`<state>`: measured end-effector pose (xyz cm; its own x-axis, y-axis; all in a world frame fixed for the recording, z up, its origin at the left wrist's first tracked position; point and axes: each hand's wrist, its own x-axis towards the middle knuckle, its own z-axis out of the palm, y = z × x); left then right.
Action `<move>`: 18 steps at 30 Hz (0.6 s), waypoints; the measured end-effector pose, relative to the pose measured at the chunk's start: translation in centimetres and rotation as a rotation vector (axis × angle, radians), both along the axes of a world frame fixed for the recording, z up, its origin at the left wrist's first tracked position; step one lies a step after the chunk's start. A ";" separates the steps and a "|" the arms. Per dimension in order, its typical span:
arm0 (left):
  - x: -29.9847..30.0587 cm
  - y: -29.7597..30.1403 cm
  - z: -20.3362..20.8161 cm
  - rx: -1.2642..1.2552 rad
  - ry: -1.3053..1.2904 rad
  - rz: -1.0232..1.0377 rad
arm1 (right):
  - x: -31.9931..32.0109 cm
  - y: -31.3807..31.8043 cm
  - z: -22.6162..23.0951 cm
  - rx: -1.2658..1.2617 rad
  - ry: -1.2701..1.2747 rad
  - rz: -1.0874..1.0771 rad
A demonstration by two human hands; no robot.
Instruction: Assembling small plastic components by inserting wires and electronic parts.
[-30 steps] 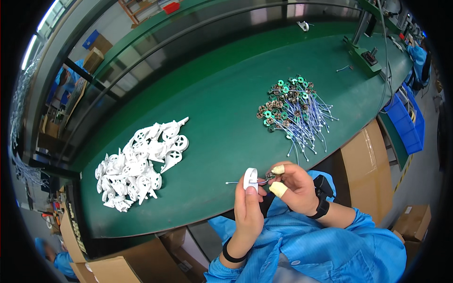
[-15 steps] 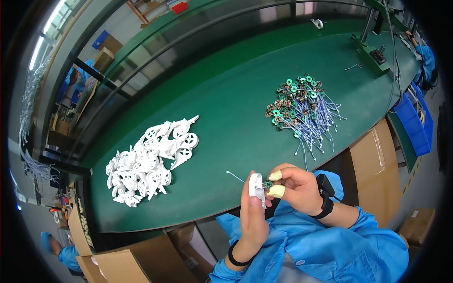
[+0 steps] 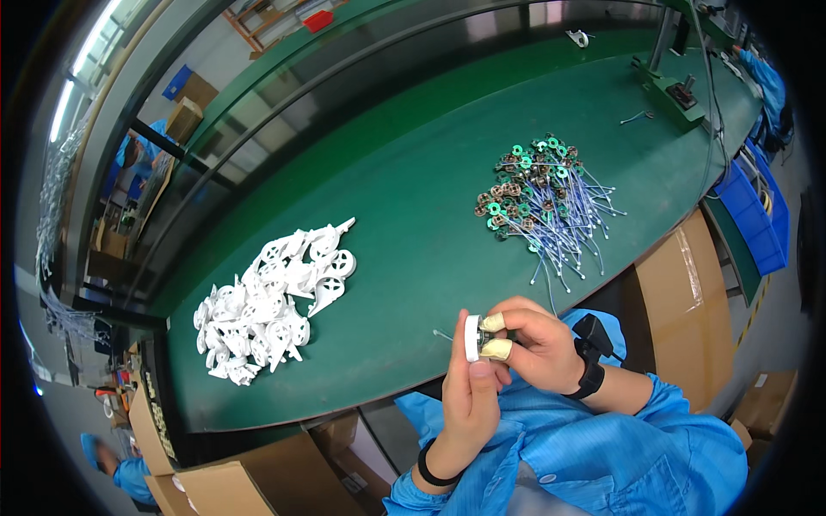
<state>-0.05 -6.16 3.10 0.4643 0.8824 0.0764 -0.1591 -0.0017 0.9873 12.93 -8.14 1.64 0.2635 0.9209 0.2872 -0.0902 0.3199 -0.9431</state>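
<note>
My left hand (image 3: 469,408) is closed on a white round plastic housing (image 3: 471,339), held on edge above the table's near edge. My right hand (image 3: 548,351) wears pale finger covers on thumb and forefinger. Between those fingertips is a small circuit board (image 3: 484,336), pressed against the housing's right-hand side and mostly hidden. A thin wire (image 3: 442,334) sticks out to the left of the housing. Farther left lies a heap of white plastic housings (image 3: 275,297). To the right is a heap of small round green and brown boards with wires (image 3: 546,198).
The green table (image 3: 404,232) runs under both heaps. A green metal fixture (image 3: 675,99) stands at the far right, near a stray wired piece (image 3: 637,117). One white part (image 3: 578,39) lies at the back. Blue bins (image 3: 753,211) and cardboard boxes (image 3: 680,301) flank the table.
The circuit board has moved in against the housing, so less of it shows. The housing has turned more edge-on, and less wire sticks out left. The view has shifted slightly.
</note>
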 end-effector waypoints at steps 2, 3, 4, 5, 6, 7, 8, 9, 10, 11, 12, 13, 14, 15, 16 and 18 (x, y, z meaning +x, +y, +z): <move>-0.4 0.0 -0.1 -0.013 0.031 -0.026 | 0.2 0.1 -0.2 0.027 -0.039 -0.028; -0.6 -0.1 -0.3 -0.026 0.064 -0.047 | 0.2 0.2 -0.2 0.056 -0.108 -0.055; -0.6 0.0 -0.5 -0.025 0.063 -0.048 | 0.2 0.3 -0.1 0.085 -0.178 -0.081; -0.5 0.0 -0.8 0.057 0.150 -0.014 | 0.4 0.4 0.0 0.085 -0.179 -0.082; -0.5 0.1 -0.9 0.139 0.238 0.020 | 0.5 0.6 0.0 0.147 -0.293 -0.114; -0.5 0.1 -1.0 0.139 0.237 0.019 | 0.7 0.8 0.0 0.210 -0.406 -0.145; -0.5 0.2 -1.0 0.211 0.309 0.037 | 1.0 1.0 0.2 0.210 -0.407 -0.146; -0.5 0.3 -1.1 0.283 0.380 0.055 | 1.2 1.2 0.4 0.260 -0.533 -0.165; -0.4 0.2 -0.7 0.282 0.379 0.055 | 1.4 1.3 0.6 0.311 -0.659 -0.183; -0.3 0.0 -0.1 0.280 0.425 0.053 | 1.4 1.3 0.8 0.310 -0.660 -0.183; -0.2 -0.1 0.3 0.281 0.471 0.052 | 1.4 1.4 1.1 0.319 -0.691 -0.185; -0.2 -0.2 0.2 0.282 0.470 0.053 | 1.4 1.5 1.2 0.328 -0.723 -0.187; -0.2 -0.2 -0.1 0.303 0.456 0.067 | 1.4 1.6 1.3 0.328 -0.723 -0.187; -0.2 -0.3 -0.3 0.324 0.442 0.082 | 1.5 1.6 1.2 0.335 -0.711 -0.156; 0.0 -0.4 -0.2 0.324 0.441 0.083 | 1.5 1.7 1.2 0.343 -0.698 -0.125; 0.3 -0.5 0.1 0.415 0.412 0.121 | 1.4 1.7 1.5 0.320 -0.702 -0.103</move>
